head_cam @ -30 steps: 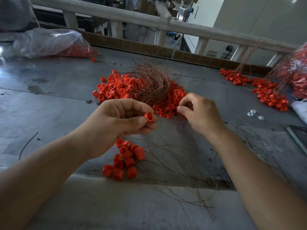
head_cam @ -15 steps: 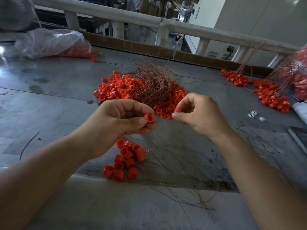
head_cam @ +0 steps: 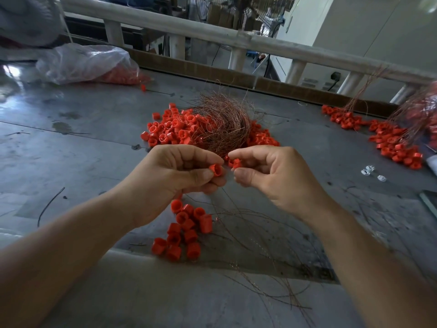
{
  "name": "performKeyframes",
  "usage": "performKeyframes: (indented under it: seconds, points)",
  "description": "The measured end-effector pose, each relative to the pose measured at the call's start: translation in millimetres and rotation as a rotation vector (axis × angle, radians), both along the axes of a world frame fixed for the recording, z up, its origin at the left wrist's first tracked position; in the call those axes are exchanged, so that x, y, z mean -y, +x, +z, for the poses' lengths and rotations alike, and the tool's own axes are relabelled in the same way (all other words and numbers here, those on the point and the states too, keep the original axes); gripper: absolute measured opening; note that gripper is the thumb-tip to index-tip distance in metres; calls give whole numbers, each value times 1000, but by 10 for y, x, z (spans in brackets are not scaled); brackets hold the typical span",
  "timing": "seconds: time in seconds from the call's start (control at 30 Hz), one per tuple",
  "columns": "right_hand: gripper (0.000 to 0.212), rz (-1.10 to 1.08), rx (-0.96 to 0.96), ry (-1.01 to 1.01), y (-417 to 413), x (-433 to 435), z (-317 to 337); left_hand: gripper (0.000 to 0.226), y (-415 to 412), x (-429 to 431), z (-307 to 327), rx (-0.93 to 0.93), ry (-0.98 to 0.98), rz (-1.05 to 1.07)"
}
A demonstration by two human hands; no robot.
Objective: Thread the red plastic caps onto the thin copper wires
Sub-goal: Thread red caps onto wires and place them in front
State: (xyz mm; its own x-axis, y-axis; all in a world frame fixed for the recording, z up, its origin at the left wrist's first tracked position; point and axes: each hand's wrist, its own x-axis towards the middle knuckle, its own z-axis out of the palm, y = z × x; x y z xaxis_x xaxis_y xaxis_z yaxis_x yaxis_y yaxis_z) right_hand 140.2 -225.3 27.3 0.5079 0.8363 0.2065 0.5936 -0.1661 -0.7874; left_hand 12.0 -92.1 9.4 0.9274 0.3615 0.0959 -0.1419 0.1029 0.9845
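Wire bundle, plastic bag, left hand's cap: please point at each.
Wire bundle (head_cam: pixel 227 124): head view, tangle's middle.
Plastic bag (head_cam: pixel 82 63): head view, clear upper side.
Left hand's cap (head_cam: pixel 217 169): head view, open rim.

My left hand pinches a cap; my right hand pinches another cap just beside it, above loose wires.

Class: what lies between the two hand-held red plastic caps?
Head view: only a narrow gap between the left hand's red plastic cap and the right hand's cap.
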Motion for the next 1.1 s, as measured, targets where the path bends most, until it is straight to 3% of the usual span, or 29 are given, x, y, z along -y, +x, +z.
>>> performKeyframes:
  seconds: [0.33,0.43,0.77,1.1]
  points:
    - [30,29,-16,143,-81,-18,25,25,6,-20,-4,-5,15,28]
    - [21,43,-48,206,-102,-12,40,23,4,-20,11,-3,0,36]
    - [24,96,-93,185,-146,-30,19,23,-21,-8,58,6,-6,43]
    - [32,97,-12,173,-142,-47,21,23,-26,-20,73,8,4,35]
